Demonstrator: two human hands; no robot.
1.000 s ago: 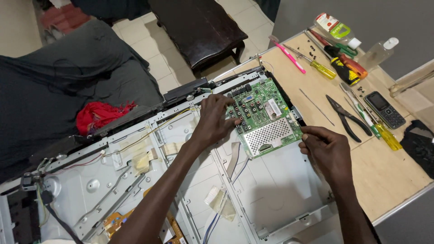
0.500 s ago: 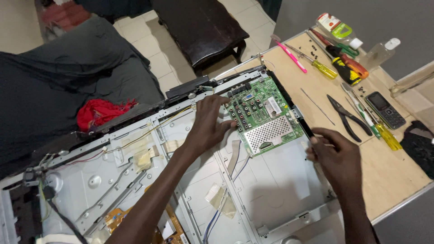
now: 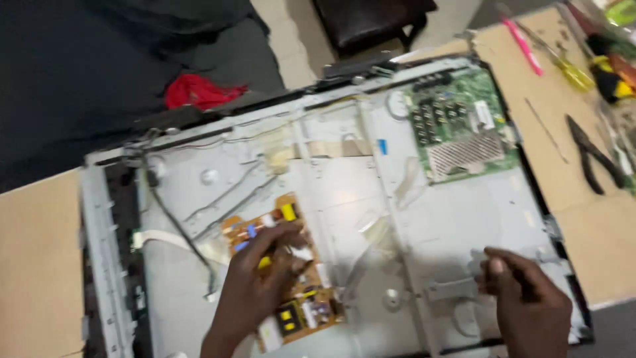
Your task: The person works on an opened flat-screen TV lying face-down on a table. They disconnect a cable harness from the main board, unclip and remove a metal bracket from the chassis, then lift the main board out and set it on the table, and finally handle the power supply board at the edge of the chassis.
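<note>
Head view is showing a wooden table (image 3: 40,265) at the left edge, dark cloth (image 3: 79,79) and a red rag (image 3: 199,91) behind it, tiled floor beyond. My left hand (image 3: 255,292) is resting on the tan power board (image 3: 288,272) in the open metal panel (image 3: 344,199), fingers spread flat — earlier it was up at the green board (image 3: 464,126). My right hand (image 3: 527,301) is curling near the panel's lower edge, grip unclear — pliers (image 3: 593,159) are lying at right.
</note>
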